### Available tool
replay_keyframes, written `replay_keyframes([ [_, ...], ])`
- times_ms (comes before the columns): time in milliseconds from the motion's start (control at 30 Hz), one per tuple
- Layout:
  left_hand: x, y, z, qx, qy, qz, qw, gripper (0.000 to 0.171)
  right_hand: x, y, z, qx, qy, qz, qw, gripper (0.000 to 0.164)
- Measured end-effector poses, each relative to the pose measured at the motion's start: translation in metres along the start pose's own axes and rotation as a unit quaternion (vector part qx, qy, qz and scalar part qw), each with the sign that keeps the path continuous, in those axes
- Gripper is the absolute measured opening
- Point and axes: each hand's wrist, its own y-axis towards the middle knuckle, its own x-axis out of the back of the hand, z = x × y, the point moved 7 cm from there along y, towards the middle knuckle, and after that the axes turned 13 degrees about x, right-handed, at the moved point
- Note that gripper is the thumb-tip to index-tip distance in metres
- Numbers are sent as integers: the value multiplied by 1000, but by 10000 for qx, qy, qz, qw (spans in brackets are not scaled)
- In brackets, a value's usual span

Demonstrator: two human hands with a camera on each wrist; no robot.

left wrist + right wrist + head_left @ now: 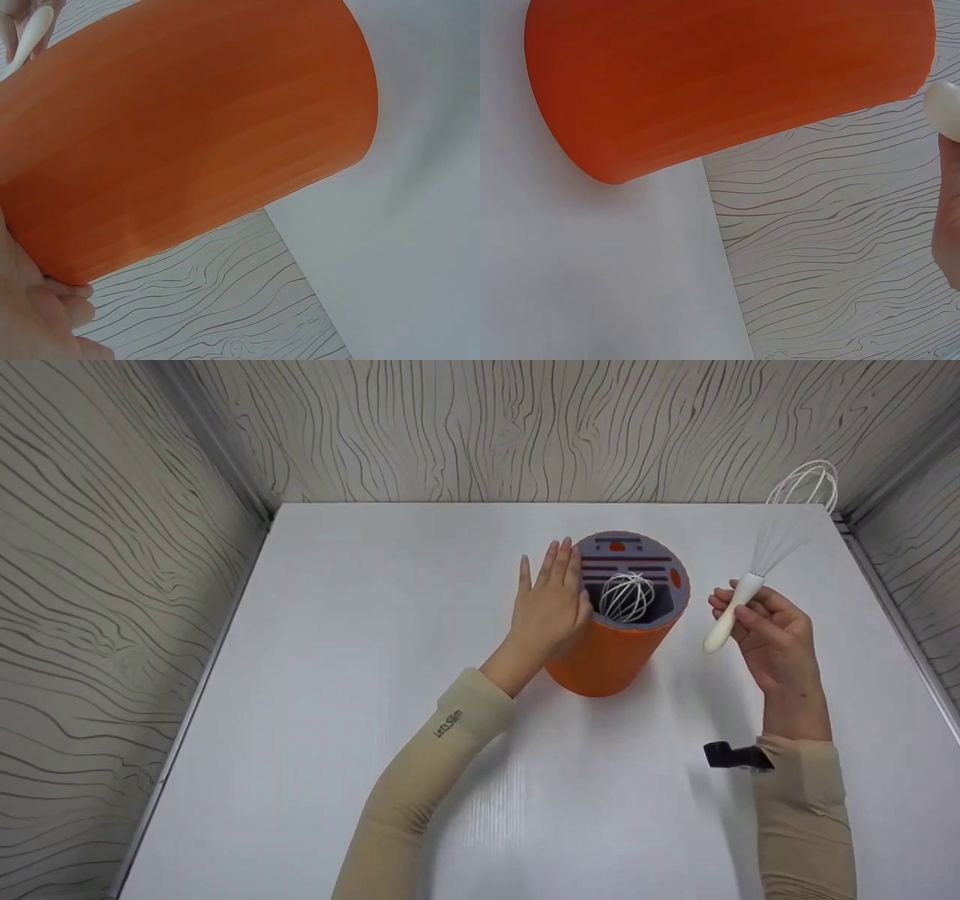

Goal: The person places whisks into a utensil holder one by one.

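My right hand pinches a white whisk by its handle, to the right of an orange utensil holder. The whisk's wire loops point up and away toward the back wall. My left hand rests with straight fingers against the holder's left side and rim. In the large compartment of the holder's grey slotted top stands another whisk, wire end up. The left wrist view shows the orange wall with left fingertips at its rim. In the right wrist view the whisk handle's end appears beside the holder.
The holder stands on a white table, toward its back right. Wood-patterned panels rise behind and at both sides. A black camera mount sticks out from the right sleeve.
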Motion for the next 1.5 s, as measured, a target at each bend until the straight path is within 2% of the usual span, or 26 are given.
replay_keyframes([
  [133,1,0,-1,-16,-1,-64,10000,58,-7,2,0,-31,295,234,9993,30],
  [233,1,0,-2,-8,60,-73,10000,58,-10,2,0,-11,280,322,9991,31],
  [667,-1,-1,-10,-44,268,-36,9996,58,-19,5,2,113,309,365,9988,31],
  [1267,-3,-2,-8,-36,4,172,9998,59,-49,18,5,386,-348,82,9986,26],
  [1500,-3,-1,-9,-76,133,87,9998,58,-56,20,9,631,-395,-188,9971,24],
])
